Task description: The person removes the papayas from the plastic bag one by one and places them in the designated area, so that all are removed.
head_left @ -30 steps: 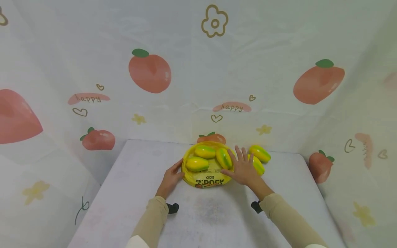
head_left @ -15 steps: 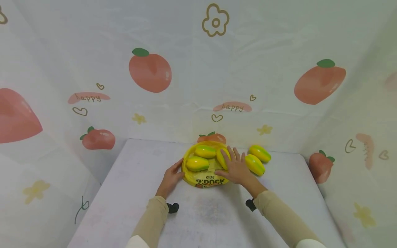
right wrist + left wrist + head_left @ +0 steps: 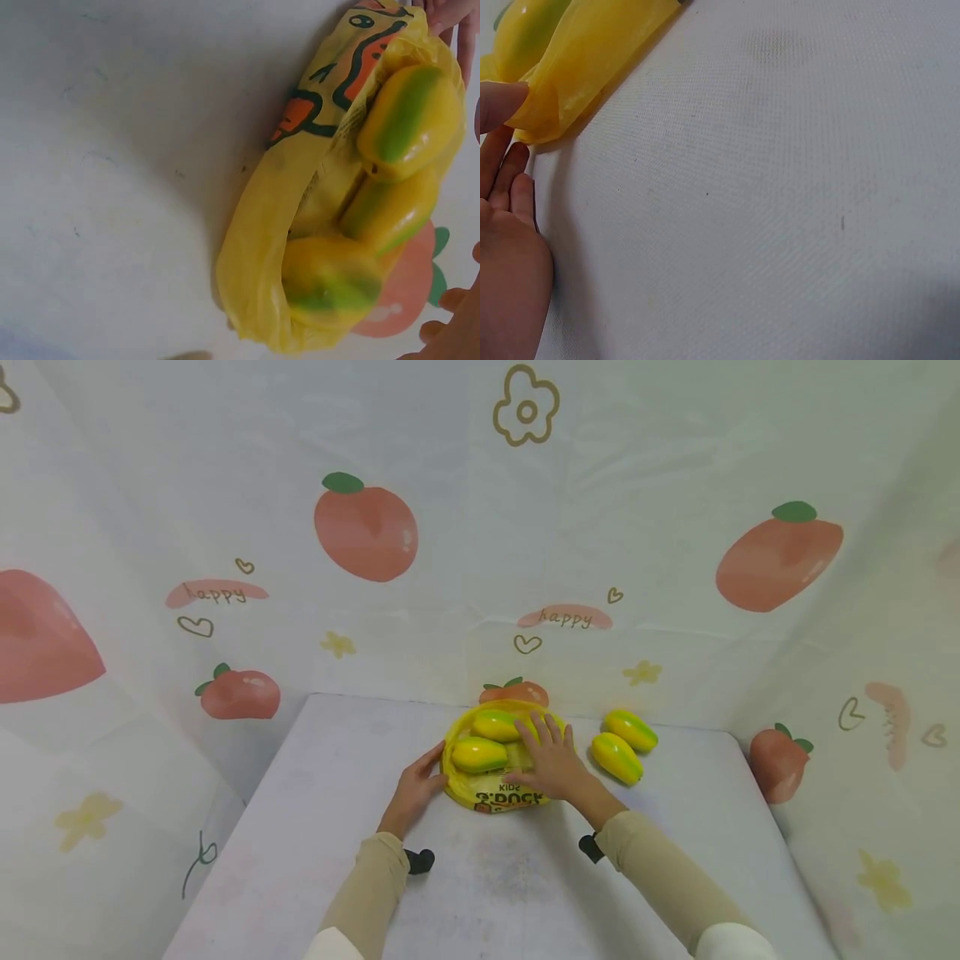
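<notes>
A yellow plastic bag (image 3: 463, 791) with duck print and lettering lies spread like a shallow bowl at the back of the table. My left hand (image 3: 410, 789) pinches its left rim, thumb above and fingers below, as the left wrist view shows. Inside are glossy yellow-and-green papaya-like fruits: one in front (image 3: 478, 755), one behind it (image 3: 495, 725), and a third (image 3: 330, 279) on the right side. My right hand (image 3: 557, 767) reaches over the bag's right side with fingers spread, hiding most of that third fruit in the head view.
Two more such fruits, a nearer one (image 3: 617, 758) and a farther one (image 3: 632, 730), lie on the white table (image 3: 480, 893) right of the bag. A white printed curtain (image 3: 450, 527) rises close behind the bag and along both sides.
My right hand has moved left, from beside the bag's right edge to over its inside, uncovering the nearer loose fruit. My left hand stays at the rim.
</notes>
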{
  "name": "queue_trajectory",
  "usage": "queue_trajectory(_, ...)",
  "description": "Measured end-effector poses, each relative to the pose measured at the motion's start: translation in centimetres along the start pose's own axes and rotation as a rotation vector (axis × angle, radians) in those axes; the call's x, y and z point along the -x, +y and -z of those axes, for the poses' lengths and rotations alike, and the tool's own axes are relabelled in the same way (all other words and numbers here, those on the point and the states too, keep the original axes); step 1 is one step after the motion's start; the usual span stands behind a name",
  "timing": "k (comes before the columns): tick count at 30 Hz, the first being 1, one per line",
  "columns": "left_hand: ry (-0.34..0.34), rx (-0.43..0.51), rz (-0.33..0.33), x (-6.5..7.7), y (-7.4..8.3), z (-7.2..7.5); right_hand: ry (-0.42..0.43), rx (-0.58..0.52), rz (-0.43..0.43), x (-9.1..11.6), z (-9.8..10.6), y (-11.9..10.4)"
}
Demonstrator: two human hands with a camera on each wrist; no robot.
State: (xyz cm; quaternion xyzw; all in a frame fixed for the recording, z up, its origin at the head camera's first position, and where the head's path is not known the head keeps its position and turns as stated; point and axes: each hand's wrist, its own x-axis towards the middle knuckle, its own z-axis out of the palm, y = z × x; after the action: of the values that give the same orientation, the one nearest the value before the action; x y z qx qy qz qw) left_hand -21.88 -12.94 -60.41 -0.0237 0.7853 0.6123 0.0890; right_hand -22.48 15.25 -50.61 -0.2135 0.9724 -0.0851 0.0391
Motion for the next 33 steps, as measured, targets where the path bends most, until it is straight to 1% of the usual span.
queue_trajectory(4,-0.007,0.008,-0.005,0.0,0.1,0.0,-0.006,0.009,0.016,-0.5,-0.5,-0.4)
queue_trajectory(7,-0.015,0.009,-0.002,0.0,0.2,0.1,-0.019,-0.007,0.022,-0.8,-0.7,-0.7)
queue_trajectory(10,-0.018,0.004,0.002,0.1,0.3,0.1,-0.033,-0.057,0.033,-1.1,-0.7,-1.2)
queue_trajectory(14,-0.013,-0.015,-0.007,0.0,0.2,0.0,-0.044,-0.112,0.045,-1.4,-0.8,-1.9)
queue_trajectory(18,-0.003,-0.026,0.008,-0.1,0.1,0.0,-0.030,-0.113,0.056,-1.9,-1.2,-2.4)
queue_trajectory(21,0.002,-0.025,0.021,0.0,0.0,0.0,-0.025,-0.095,0.054,-2.2,-1.4,-2.9)
queue_trajectory(25,0.001,-0.022,0.013,0.1,0.0,0.1,-0.033,-0.087,0.044,-2.5,-1.3,-3.5)
queue_trajectory(30,0.007,-0.015,0.008,0.0,0.0,0.1,-0.048,-0.137,0.031,-2.9,-1.3,-4.0)
queue_trajectory(33,-0.001,-0.011,-0.008,0.0,0.0,0.0,-0.055,-0.149,0.025,-3.2,-1.4,-4.1)
